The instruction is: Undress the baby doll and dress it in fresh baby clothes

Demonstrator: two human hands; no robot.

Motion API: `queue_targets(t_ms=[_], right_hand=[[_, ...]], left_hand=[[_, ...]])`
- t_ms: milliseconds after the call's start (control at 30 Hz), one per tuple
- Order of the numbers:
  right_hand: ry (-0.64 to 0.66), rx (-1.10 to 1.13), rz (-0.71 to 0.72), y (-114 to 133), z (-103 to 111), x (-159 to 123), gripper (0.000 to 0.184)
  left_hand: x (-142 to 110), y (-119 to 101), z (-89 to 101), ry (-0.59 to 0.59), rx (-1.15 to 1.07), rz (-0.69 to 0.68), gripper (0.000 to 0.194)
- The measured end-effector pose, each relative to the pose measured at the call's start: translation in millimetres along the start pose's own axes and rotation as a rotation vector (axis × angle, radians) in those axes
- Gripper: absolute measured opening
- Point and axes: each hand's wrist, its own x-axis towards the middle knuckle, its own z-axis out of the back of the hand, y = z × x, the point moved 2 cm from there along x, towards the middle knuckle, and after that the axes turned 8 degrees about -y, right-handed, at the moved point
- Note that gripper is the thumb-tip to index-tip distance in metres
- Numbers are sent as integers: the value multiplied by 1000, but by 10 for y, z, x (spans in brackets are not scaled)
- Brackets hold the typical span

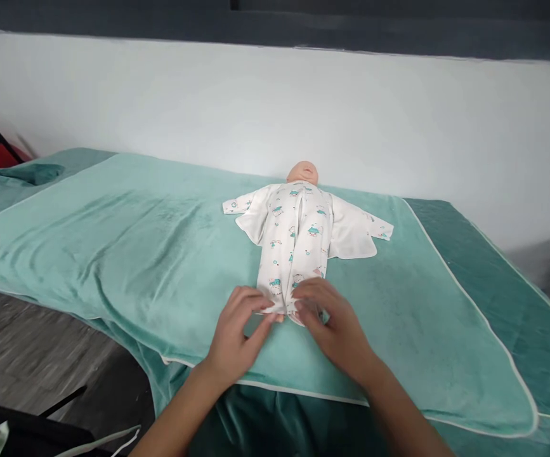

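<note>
Pale green plush makes up the blanket (pixel 184 279) spread before us, with darker green cloth (pixel 507 298) showing beneath it on the bench. On it, right of centre, we have a doll (pixel 302 171) lying on its back, head toward the white wall (pixel 275 108), arms spread wide. It wears a white outfit (pixel 284 247) printed with small teal figures, the sleeves fanned out flat. Our left hand (pixel 236 330) and right hand (pixel 335 327) meet the trouser hems at the near end, one at each leg, fingers and thumbs half curled; we cannot tell whether either pinches the fabric. Just below the left hem, a bit of foot (pixel 280 318) peeks out. Grey flooring (pixel 22 336) shows at lower left.
</note>
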Motion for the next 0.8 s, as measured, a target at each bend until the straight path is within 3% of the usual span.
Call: queue_targets(t_ms=[100,200,267,367,467,567,800], right_hand=[[-183,27,-86,-238,152,237,10],[-338,-81,-114,-665,252,457,16],[-332,-289,-75,-959,278,540,25],[-200,-541,-74,-1253,267,545,30],[-78,-603,8,-1277,228,481,27],[31,-590,83,-1197,190,436,31],[89,-685,-6,-1150,94,463,37]], left_hand=[[228,289,19,-69,43,106,9],[506,653,-85,-33,262,58,21],[690,862,-196,45,428,6,29],[929,1053,-359,193,572,-89,32],[1120,1127,-474,293,573,-180,31],[1268,1143,-555,303,478,-193,30],[1386,1079,-692,248,255,85,42]])
